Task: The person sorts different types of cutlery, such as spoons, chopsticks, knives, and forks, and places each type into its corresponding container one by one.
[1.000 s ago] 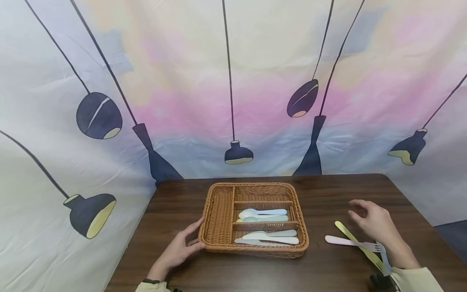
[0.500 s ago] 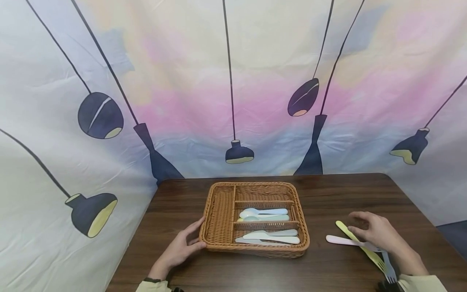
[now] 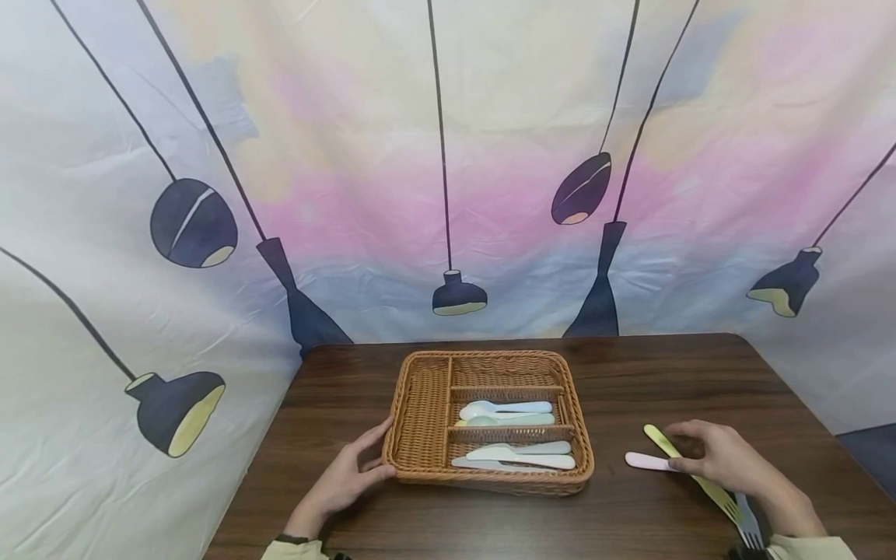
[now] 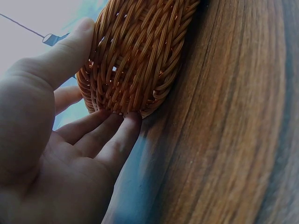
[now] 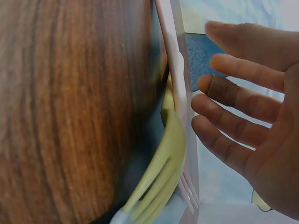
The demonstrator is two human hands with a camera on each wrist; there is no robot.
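My left hand [image 3: 343,473] rests its fairly straight fingers and thumb on the left side and front corner of a brown wicker basket [image 3: 490,477]. In the left wrist view the fingertips touch the woven wall [image 4: 135,60]. On the right, my right hand [image 3: 731,460] hovers low over a small pile of forks, its thumb by the handle of a pink fork [image 3: 645,461]. A yellow fork [image 5: 174,142] crosses under the pink one, and a grey-blue fork [image 3: 749,525] is partly covered by the wrist. The right wrist view shows these fingers apart from the forks.
The basket is divided into compartments. Spoons [image 3: 518,407] lie in the middle right one and knives [image 3: 521,460] in the front right one. A dark wooden table [image 3: 448,529] carries everything, with a lamp-patterned cloth [image 3: 378,155] hanging behind it.
My right hand has come down and slightly nearer over the forks, its thumb reaching the pink fork's handle. The left hand and the basket have stayed in place.
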